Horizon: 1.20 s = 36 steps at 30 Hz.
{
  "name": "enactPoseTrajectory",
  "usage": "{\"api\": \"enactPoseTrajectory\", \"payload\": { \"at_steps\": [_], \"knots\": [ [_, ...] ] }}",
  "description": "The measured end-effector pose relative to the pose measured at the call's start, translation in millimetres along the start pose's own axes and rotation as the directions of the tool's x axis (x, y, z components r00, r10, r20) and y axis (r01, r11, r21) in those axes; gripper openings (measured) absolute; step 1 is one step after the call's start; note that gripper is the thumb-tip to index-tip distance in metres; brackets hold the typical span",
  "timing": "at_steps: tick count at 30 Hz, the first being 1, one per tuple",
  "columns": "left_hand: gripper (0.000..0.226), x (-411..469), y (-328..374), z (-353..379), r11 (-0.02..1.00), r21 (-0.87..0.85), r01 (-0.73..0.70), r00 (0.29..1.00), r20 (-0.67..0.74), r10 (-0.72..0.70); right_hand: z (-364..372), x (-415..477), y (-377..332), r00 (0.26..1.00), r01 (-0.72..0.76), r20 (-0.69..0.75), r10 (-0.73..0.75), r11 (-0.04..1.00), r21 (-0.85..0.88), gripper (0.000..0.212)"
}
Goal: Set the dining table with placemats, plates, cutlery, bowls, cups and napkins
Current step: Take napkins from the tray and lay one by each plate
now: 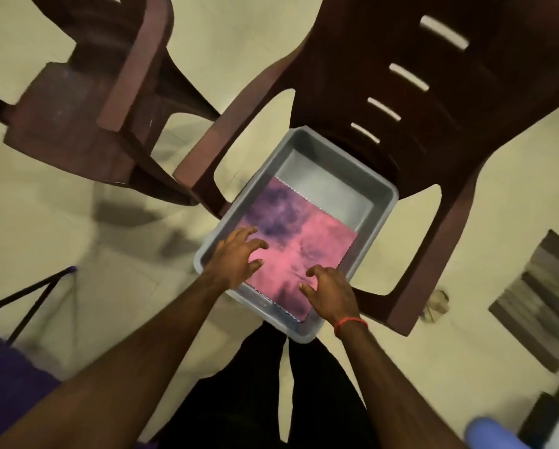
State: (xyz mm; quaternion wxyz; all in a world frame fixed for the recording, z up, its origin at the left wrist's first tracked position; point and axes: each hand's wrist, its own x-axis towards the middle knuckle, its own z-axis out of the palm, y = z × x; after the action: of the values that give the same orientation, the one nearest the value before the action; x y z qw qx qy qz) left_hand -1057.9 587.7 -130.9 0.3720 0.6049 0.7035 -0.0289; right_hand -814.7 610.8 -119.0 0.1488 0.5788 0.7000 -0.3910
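A grey plastic tub [380, 202] rests on the seat of a dark brown plastic chair [433, 102]. Inside it lies a flat pink and purple placemat [307, 234] with a zigzag edge. My left hand [237, 256] hovers over the placemat's near left corner, fingers spread and curled, holding nothing. My right hand [328, 291], with a red thread around its wrist, hangs over the near right corner, fingers apart and likewise without anything in it. Whether the fingertips touch the mat is unclear.
A second brown plastic chair [87, 102] stands to the left. The floor is pale tile. A dark metal stand's legs [32, 299] show at the left edge, a striped mat [544, 299] lies at the right, and something blue [489, 432] sits bottom right.
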Motion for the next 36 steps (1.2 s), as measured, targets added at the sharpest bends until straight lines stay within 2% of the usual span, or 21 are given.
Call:
{"api": "enactPoseTrajectory", "payload": {
  "at_steps": [4,10,16,21,24,31,33,36],
  "knots": [
    [0.034,36,-12,21,0.991,0.125,-0.057,0.998,0.010,0.056,23,39,17,0.999,-0.041,0.009,0.042,0.996,-0.084,0.038],
    [0.027,92,-30,39,0.987,0.147,-0.072,0.997,-0.008,0.074,51,97,43,0.997,-0.069,-0.055,0.061,0.982,-0.174,0.028],
    [0.030,124,-38,55,0.967,0.241,-0.076,0.996,-0.031,0.086,64,117,52,0.993,-0.082,-0.100,0.067,0.983,-0.161,0.019],
    [0.032,131,-42,57,0.971,0.220,-0.090,0.996,-0.007,0.094,63,122,54,0.993,-0.081,-0.091,0.071,0.990,-0.112,0.014],
    [0.026,133,-41,56,0.971,0.218,-0.100,0.994,-0.015,0.106,62,122,54,0.993,-0.084,-0.093,0.075,0.992,-0.089,0.010],
    [0.010,147,-37,53,0.899,0.382,-0.215,0.973,0.009,0.230,62,126,57,0.993,-0.081,-0.097,0.074,0.994,-0.067,0.003],
    [0.013,145,-39,55,0.886,0.400,-0.233,0.969,0.015,0.248,63,125,57,0.994,-0.057,-0.098,0.050,0.996,-0.063,0.002],
    [0.030,141,-38,61,0.864,0.450,-0.226,0.971,0.031,0.238,63,121,56,0.992,-0.029,-0.122,0.020,0.997,-0.073,0.004]
  ]
}}
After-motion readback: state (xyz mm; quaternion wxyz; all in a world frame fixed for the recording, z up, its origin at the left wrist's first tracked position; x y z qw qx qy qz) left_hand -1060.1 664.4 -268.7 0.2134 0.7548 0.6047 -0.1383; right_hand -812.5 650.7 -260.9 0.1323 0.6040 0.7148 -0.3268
